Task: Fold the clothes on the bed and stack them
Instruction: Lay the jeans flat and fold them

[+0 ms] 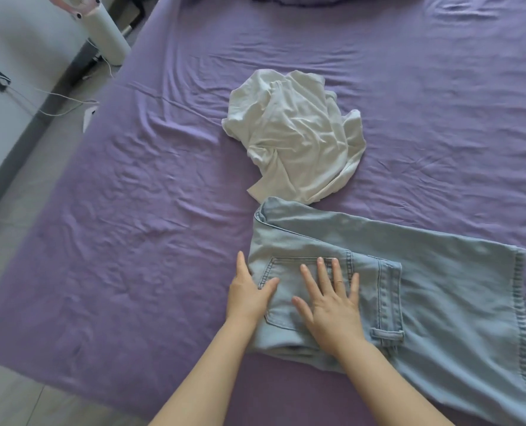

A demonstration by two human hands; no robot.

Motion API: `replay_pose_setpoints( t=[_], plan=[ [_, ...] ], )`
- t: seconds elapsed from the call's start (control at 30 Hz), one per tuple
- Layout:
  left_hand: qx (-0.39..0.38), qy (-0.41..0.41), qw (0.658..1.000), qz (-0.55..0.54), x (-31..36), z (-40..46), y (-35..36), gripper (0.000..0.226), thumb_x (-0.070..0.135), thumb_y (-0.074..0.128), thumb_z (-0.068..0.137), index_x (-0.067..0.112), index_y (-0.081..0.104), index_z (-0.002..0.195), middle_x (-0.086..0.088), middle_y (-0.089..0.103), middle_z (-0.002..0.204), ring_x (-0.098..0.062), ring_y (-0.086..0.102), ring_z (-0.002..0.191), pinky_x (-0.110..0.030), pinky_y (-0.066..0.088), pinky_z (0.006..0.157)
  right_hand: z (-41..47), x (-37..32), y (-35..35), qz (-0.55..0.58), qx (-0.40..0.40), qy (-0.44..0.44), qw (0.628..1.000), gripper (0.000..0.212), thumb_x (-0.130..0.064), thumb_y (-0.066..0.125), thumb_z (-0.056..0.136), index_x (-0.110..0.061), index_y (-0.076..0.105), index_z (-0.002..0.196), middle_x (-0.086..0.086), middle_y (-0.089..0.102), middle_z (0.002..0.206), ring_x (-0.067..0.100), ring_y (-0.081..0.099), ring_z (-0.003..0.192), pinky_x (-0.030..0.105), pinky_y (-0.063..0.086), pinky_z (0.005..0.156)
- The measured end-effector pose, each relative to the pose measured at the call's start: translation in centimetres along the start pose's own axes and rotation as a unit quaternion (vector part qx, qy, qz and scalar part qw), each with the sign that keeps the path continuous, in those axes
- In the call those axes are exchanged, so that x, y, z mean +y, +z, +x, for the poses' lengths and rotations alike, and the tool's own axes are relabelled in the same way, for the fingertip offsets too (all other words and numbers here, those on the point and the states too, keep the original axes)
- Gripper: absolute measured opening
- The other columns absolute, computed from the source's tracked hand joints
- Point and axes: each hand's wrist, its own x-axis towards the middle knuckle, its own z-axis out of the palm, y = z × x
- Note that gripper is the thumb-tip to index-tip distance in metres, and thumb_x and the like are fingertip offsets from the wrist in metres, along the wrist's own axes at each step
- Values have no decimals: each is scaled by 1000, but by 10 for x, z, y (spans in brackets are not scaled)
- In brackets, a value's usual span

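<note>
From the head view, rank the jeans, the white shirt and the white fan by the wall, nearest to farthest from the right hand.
1. jeans: directly under the right hand, whose fingers lie flat on them.
2. white shirt: crumpled, farther up the bed.
3. white fan: off the bed, far upper left.

Open wrinkled purple bedsheet (117, 241) left of the folded light-blue denim jeans (440, 287). Crumpled white cotton T-shirt (295, 139) lies just beyond the jeans, blocking the far side. Sheet further right lies bare.
</note>
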Motion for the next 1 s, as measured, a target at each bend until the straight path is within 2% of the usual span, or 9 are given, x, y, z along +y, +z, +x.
replay_pose_setpoints(
  t=[0.2, 0.3, 0.4, 0.5, 0.6, 0.7, 0.83, 0.93, 1.0],
  plan=[
    [-79, 2, 965, -251, 61, -39, -23, 67, 14, 67, 86, 13, 33, 144, 0, 66, 111, -5, 62, 101, -11, 47, 81, -18, -27, -75, 199, 76, -56, 975, 62, -63, 9, 93, -34, 20, 147, 0, 14, 156, 18, -3, 144, 45, -2, 113],
    [-202, 2, 901, -384, 96, -63, -20, 32, 10, 48, 97, 14, 55, 128, 0, 68, 116, -7, 65, 103, -20, 50, 89, -32, -19, -116, 328, 51, -70, 941, 60, -61, 17, 88, -41, 13, 144, -11, 1, 156, 1, -7, 143, 33, 2, 118],
    [-291, -4, 846, -447, 122, -81, 0, 35, 19, 36, 100, 11, 57, 128, -5, 62, 127, -14, 58, 118, -35, 39, 107, -44, 9, -146, 348, 33, -59, 935, 72, -38, 43, 79, -36, 16, 146, -16, -10, 153, -1, -2, 142, 8, 5, 110],
    [-331, -8, 824, -460, 141, -94, 28, 39, 22, 35, 98, 10, 55, 131, -3, 60, 131, -13, 52, 125, -37, 31, 113, -54, 41, -158, 326, 36, -6, 945, 75, -7, 47, 84, -27, 16, 148, -6, -9, 156, 6, 1, 144, 5, 6, 107],
    [-334, 71, 871, -354, 160, -107, 56, 37, 11, 39, 98, 16, 52, 132, 0, 60, 130, -5, 53, 121, -35, 36, 110, -69, 77, -161, 313, 69, 36, 947, 72, 11, 36, 84, -19, 17, 147, 5, 2, 156, 12, 7, 145, 0, 4, 103],
    [-171, 290, 933, -131, 174, -102, 85, 45, 10, 43, 89, 28, 44, 130, 6, 49, 134, 7, 44, 120, -30, 34, 110, -89, 111, -163, 300, 90, 22, 949, 72, 5, 26, 81, -21, 2, 144, 2, -1, 155, 10, 7, 144, 2, 7, 106],
    [-45, 457, 876, 148, 184, -95, 135, 60, 40, 33, 88, 36, 18, 146, -13, 21, 155, -26, 16, 143, -43, 18, 115, -118, 155, -160, 210, 153, 40, 965, 88, 15, 38, 76, -21, 2, 147, 8, -13, 157, 23, 28, 139, 24, 41, 100],
    [-71, 455, 856, 234, 194, -98, 171, 66, 63, 17, 87, 47, -10, 145, -1, -11, 157, -19, -12, 145, -43, -3, 115, -135, 197, -157, 120, 168, 70, 976, 66, 0, 27, 79, -5, 28, 145, 21, 8, 155, 24, 15, 143, 24, 15, 111],
    [-85, 458, 838, 285, 196, -96, 193, 67, 70, 8, 84, 46, -12, 143, 5, -20, 154, -14, -23, 141, -44, -12, 115, -142, 227, -153, 70, 130, 94, 985, 63, 1, 28, 76, 1, 41, 138, 26, 17, 151, 27, 31, 138, 20, 20, 106]
  ],
)
